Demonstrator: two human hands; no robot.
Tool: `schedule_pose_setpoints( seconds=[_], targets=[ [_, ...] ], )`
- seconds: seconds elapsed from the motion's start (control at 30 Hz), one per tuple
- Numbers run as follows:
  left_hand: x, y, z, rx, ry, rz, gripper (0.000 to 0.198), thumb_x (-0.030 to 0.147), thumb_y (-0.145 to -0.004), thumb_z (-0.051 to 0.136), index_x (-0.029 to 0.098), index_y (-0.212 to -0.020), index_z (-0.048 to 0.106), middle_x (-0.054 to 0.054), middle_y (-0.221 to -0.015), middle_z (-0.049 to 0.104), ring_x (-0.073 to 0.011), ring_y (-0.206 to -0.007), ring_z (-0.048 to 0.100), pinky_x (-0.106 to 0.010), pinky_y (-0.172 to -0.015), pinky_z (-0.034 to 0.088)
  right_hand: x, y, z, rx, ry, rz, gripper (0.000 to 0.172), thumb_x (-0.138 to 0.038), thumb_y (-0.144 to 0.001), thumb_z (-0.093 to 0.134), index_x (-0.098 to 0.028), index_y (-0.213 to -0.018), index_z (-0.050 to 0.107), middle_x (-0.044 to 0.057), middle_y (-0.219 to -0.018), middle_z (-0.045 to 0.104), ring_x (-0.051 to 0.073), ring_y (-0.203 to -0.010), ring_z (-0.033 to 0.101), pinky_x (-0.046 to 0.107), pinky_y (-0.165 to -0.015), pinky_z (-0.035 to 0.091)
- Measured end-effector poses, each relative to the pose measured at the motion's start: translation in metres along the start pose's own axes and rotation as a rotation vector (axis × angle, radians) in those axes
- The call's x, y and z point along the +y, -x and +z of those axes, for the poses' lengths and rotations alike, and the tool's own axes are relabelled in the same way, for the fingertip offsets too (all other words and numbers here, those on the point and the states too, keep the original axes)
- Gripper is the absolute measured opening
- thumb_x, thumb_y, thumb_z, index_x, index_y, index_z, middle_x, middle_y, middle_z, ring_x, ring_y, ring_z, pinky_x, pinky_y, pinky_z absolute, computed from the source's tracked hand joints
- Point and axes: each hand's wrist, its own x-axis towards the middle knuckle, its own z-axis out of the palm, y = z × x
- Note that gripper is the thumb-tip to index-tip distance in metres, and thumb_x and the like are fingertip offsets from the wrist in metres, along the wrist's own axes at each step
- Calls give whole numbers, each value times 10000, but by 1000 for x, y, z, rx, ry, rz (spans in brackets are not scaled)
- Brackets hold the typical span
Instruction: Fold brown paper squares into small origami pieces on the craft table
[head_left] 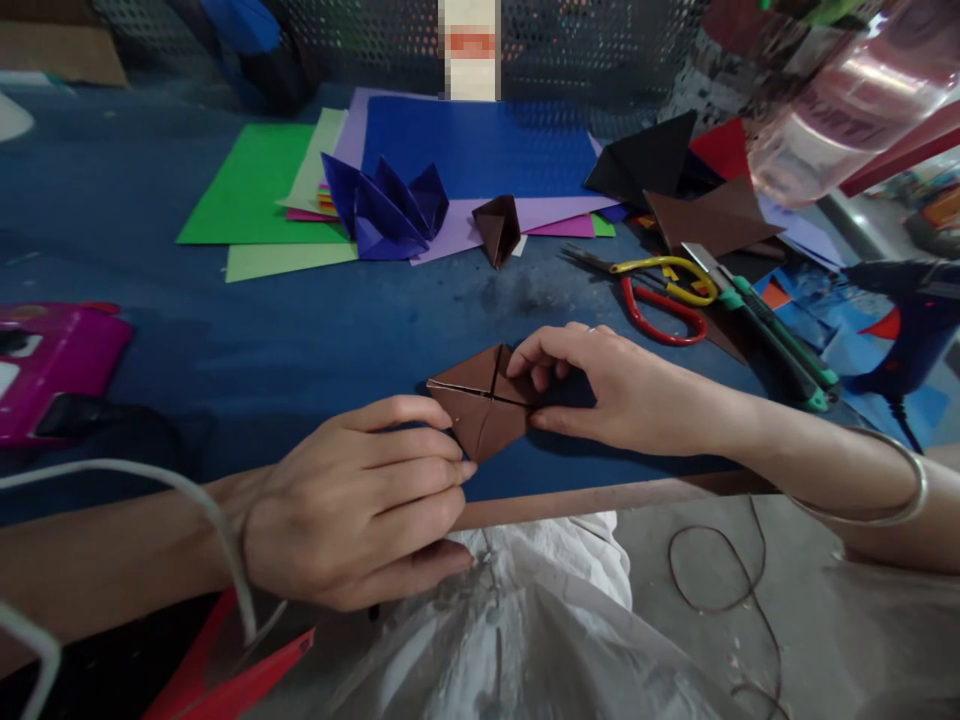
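Brown folded paper (484, 405), frame centre, on blue counter (300, 330): left hand (352, 500) pinching its lower-left edge; right hand (600, 385) fingertips pressing its right side.

no legible text, print on clear plastic container (847, 110) too blurred

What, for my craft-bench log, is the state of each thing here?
Brown paper piece: folded to a creased diamond, flat on the table, held by both hands.
Left hand: pinching its left corner.
Right hand: holding its right side.
Blue paper model: folded, points up, untouched.
Small brown model: folded, standing on the sheets.
Scissors: lying flat, untouched.
Utility knife: lying beside the scissors.
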Motion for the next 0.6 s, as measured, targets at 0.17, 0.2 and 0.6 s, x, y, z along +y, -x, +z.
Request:
schedule_pose_setpoints(
  seconds=[0.17,0.2,0.6],
  targets=[
    [-2,4,1,15,26,-3,149,310,-935,672,167,-903,701,-41,-958,808,-175,-886,760,-368,-1017,569,3,0,-5,-35,-28,-43,356,-100,-847,701,-195,-1186,645,4,-1001,702,167,-939,631,331,-880,439],
    [-3,5,1,12,32,-1,143,310,-931,677,169,-915,698,-42,-970,808,-177,-895,760,-370,-1019,570,3,0,-6,-41,-29,-46,365,-88,-846,688,-198,-1192,645,5,-1002,704,168,-943,634,331,-880,446],
    [-13,1,1,70,-2,-455,347,169,-945,609,222,-1288,602,-73,-1313,685,-241,-1211,649,-414,-1068,531,4,-1,9,205,-73,-195,155,-212,-949,617,-191,-1096,660,59,-1065,710,197,-993,658,359,-900,511]
  ],
)
